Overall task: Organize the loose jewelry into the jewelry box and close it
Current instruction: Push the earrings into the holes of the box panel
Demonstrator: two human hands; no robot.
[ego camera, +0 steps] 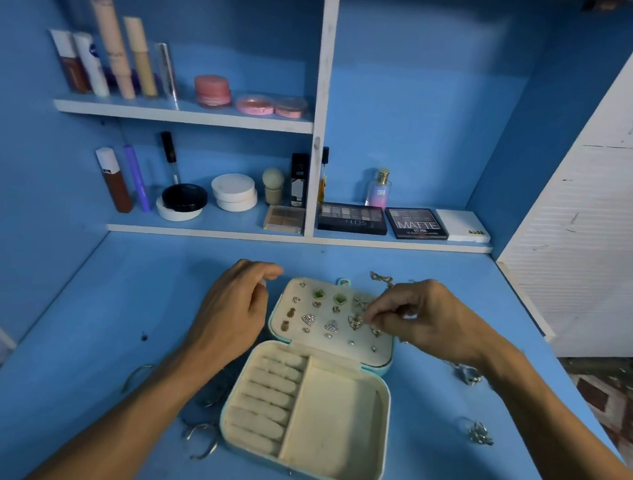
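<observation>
A pale blue jewelry box lies open on the blue desk, its cream base holding ring rolls and a bare compartment. Its lid panel lies flat behind, studded with several earrings. My right hand hovers over the lid's right side, fingertips pinched on a small earring. My left hand rests beside the lid's left edge, fingers loosely curled, holding nothing. Loose bangles lie left of the box. A gold chain lies behind the lid. Silver pieces lie to the right.
Two shelves behind hold cosmetics: tubes, pink jars, white jars, eyeshadow palettes, a perfume bottle. A white slatted panel stands at the right, and the desk's right edge drops to a patterned floor.
</observation>
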